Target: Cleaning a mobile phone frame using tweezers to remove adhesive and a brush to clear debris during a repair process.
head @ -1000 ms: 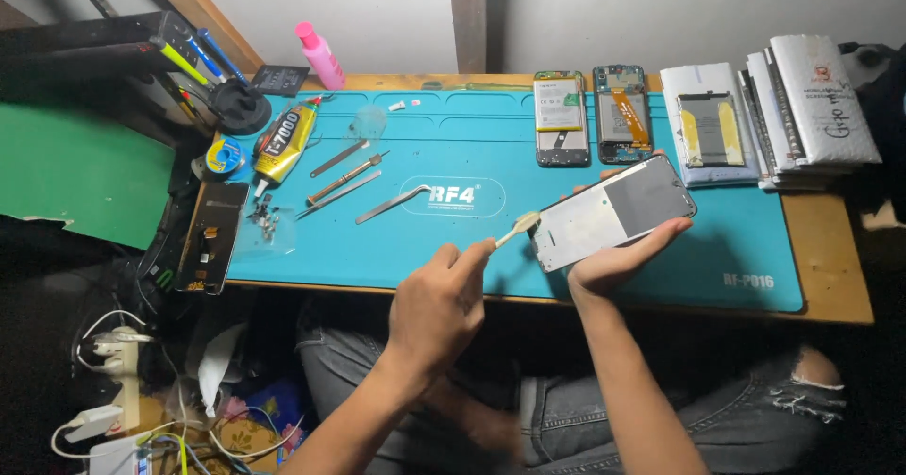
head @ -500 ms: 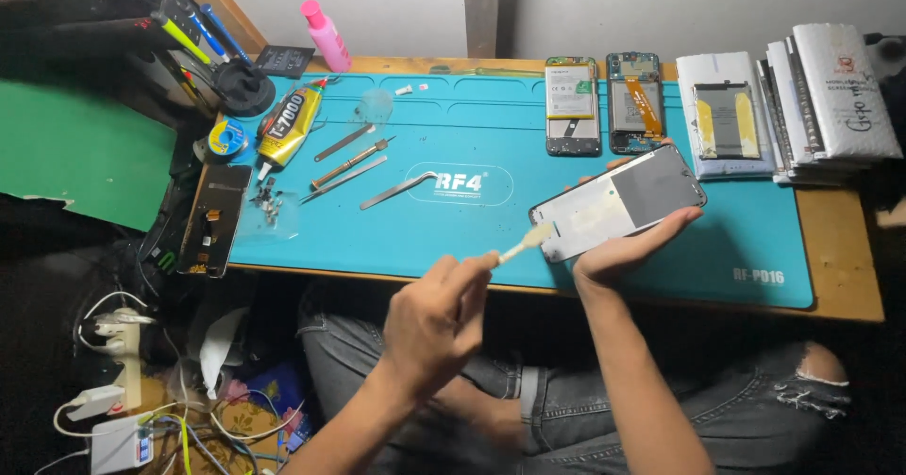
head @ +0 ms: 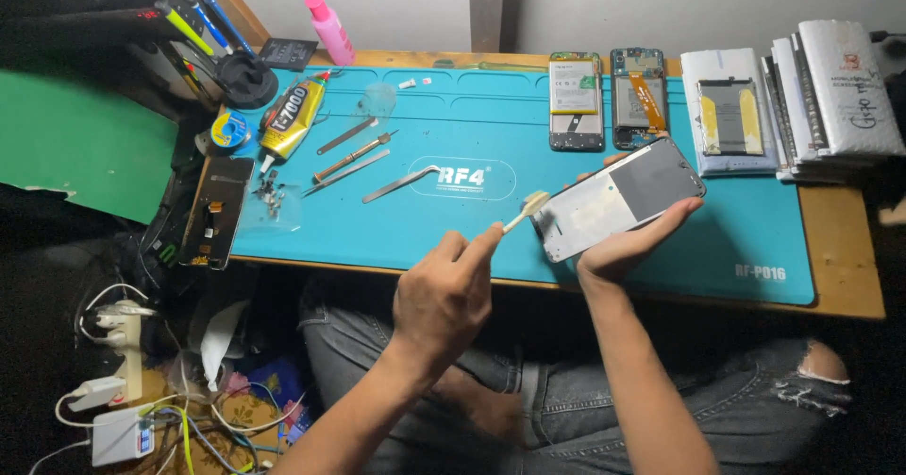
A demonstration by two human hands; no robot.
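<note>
My right hand (head: 630,245) holds a phone display frame (head: 618,198) from below, tilted over the front of the teal mat (head: 491,230). Its pale inner side faces up, with a dark patch at the far end. My left hand (head: 445,296) grips a small brush (head: 525,209) with a light handle. The bristles touch the near left end of the frame. Both hands hover just over the table's front edge, above my knees in jeans.
Two opened phones (head: 576,100) (head: 643,96) lie at the mat's back. Right of them sit a battery pack (head: 727,115) and stacked white packages (head: 830,93). Tweezers (head: 401,184), a screwdriver (head: 351,158), a glue tube (head: 293,116), a pink bottle (head: 330,28) and a dark phone part (head: 215,213) lie left.
The brush head stays against the frame's near left end, shifting only slightly. Both hands hold their grips. The view has moved a little.
</note>
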